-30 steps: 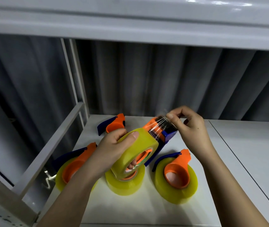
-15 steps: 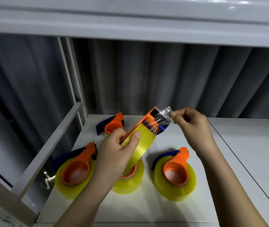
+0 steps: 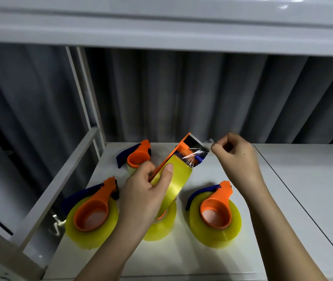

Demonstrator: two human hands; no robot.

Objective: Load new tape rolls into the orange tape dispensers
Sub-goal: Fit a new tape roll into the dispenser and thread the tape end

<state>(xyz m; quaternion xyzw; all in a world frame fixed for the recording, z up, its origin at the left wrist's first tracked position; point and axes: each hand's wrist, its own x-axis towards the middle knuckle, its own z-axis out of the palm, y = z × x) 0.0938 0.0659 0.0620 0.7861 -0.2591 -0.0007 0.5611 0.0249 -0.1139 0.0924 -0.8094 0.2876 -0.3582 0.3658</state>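
A: From the head view, why is the held dispenser (image 3: pixel 183 151) tilted up?

B: Likely to thread it; the left hand (image 3: pixel 145 191) grips its yellow roll (image 3: pixel 173 179) above the shelf (image 3: pixel 212 258); the right hand (image 3: pixel 236 157) pinches the clear tape end (image 3: pixel 207 144) beside the blade.

A: And the rest?

B: The left dispenser (image 3: pixel 94 209), the right dispenser (image 3: pixel 216 211) and the far dispenser (image 3: pixel 139 155) each hold a roll.

Orange tape dispensers: four in view. One held up in the left hand (image 3: pixel 141 191), loaded dispenser (image 3: pixel 183 151); one beyond that hand, far dispenser (image 3: pixel 138 154); one to its left, left dispenser (image 3: pixel 98 201); one below the right hand (image 3: pixel 237 159), right dispenser (image 3: pixel 217 207).

Yellow tape rolls: five, counting a bare roll (image 3: pixel 161 226) under the left hand.

Hands: two.
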